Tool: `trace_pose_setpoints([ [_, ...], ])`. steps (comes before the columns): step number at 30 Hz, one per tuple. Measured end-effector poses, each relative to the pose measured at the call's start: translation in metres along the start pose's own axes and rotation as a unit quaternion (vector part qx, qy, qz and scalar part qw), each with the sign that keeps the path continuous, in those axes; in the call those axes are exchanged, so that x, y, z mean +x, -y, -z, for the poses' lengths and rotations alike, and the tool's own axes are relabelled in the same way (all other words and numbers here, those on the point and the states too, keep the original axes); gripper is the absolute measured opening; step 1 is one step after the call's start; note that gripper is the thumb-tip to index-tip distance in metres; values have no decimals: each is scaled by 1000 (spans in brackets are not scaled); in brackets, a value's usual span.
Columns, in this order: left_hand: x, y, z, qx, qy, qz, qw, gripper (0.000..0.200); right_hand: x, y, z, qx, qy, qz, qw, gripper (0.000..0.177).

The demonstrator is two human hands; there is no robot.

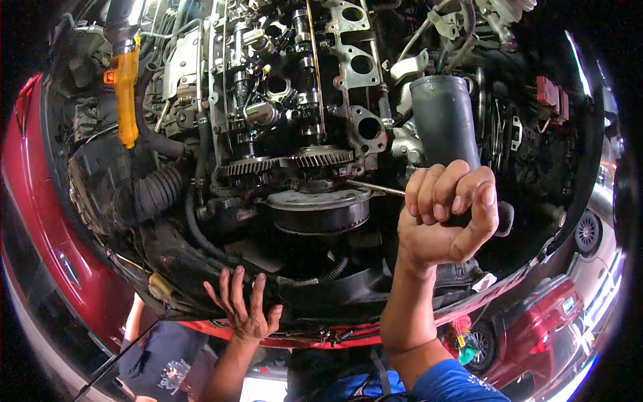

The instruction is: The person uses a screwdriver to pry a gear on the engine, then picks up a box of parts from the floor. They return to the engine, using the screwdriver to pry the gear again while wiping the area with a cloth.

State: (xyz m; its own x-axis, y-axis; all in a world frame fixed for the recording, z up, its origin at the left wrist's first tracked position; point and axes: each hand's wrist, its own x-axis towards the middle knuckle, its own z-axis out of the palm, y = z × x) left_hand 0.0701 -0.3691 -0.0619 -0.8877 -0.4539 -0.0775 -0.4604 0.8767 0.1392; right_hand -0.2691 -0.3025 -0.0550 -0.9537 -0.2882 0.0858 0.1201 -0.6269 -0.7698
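My right hand point(447, 213) is closed around the handle of a tool whose thin metal shaft point(378, 188) points left to the engine front, just above the round pulley point(320, 209). The handle is mostly hidden in the fist. Fingers spread, my left hand point(244, 305) rests on the black front edge of the engine bay point(181, 271). Two toothed gears point(323, 157) sit behind the pulley, at the front of the open engine with its exposed camshafts point(308, 94). Right of the engine, a dark cylinder point(443, 117) stands close behind my right hand.
A yellow work light point(125, 100) hangs at the upper left, its cord running down. Hoses and a ribbed duct point(157, 194) lie at the left. A person point(164, 358) stands at the lower left. Red cars point(546, 321) are parked on both sides.
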Motion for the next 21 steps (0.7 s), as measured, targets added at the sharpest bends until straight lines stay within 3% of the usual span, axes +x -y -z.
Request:
trace_pose_setpoints([
  [9, 0, -1, -1, -6, 0, 2, 1000, 61, -2, -2, 9, 53, 16, -1, 998, 34],
  [21, 4, -4, 2, 1, 1, 4, 1000, 61, -5, -5, 2, -4, -18, 2, 1000, 35],
])
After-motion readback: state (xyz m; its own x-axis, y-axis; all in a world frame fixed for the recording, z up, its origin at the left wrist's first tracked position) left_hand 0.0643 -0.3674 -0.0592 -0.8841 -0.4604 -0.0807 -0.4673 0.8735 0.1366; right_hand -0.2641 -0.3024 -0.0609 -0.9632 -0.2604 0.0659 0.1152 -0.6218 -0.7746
